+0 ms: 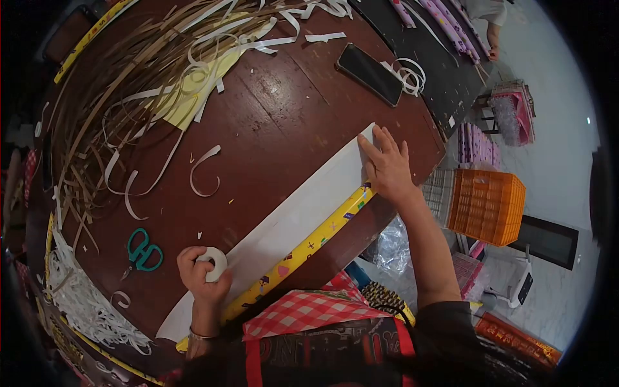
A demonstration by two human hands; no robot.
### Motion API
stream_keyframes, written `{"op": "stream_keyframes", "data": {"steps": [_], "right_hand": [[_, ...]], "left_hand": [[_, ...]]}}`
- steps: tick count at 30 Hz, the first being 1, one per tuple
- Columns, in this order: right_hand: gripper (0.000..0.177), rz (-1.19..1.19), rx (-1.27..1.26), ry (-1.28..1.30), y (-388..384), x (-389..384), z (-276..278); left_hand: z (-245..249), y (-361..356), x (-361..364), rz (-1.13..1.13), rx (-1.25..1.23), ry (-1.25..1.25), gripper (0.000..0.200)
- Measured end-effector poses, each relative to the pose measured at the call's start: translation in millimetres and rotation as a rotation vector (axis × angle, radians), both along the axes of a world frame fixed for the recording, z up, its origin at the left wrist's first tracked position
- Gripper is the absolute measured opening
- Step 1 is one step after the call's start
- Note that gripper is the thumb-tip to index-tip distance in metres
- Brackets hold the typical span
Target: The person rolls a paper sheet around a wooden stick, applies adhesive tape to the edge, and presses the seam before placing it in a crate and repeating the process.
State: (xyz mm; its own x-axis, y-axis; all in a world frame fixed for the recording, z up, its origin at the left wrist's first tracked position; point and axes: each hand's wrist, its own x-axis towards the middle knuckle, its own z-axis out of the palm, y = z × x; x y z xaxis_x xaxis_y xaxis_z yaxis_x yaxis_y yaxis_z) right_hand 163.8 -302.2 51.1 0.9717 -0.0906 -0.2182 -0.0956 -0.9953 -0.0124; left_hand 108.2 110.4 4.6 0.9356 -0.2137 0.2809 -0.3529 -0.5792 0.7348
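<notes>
A roll of yellow patterned wrapping paper [303, 250] lies slantwise along the near table edge, with a strip of its white underside [303, 193] unrolled beyond it. My left hand [198, 278] has its fingers wrapped round a roll of white tape [217, 264] at the paper's left end. At the far right end, my right hand [391, 169] lies flat on the white strip with its fingers spread. Teal-handled scissors [149, 257] rest on the table left of my left hand. A curl of white strip [205, 169] lies beyond the paper.
Brown and white strips [116, 90] heap at the far left of the brown table [277, 97], with white shreds [84, 290] nearer. A phone [371, 73] lies beyond my right hand. An orange crate [487, 206] stands right of the table; another person's hand [493, 53] shows at upper right.
</notes>
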Motion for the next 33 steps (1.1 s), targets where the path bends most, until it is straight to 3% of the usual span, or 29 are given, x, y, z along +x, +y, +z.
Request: {"op": "stream_keyframes", "data": {"steps": [25,33], "right_hand": [[0.054,0.063,-0.068,0.007,-4.6,-0.3,-3.6],[0.054,0.09,-0.004,-0.022,-15.3,-1.1,-10.9]], "left_hand": [[9.0,-4.7,-0.2,0.151,0.235,-0.065,0.031],[5.9,-4.2,-0.8,0.165,0.174,-0.03,0.035]]}}
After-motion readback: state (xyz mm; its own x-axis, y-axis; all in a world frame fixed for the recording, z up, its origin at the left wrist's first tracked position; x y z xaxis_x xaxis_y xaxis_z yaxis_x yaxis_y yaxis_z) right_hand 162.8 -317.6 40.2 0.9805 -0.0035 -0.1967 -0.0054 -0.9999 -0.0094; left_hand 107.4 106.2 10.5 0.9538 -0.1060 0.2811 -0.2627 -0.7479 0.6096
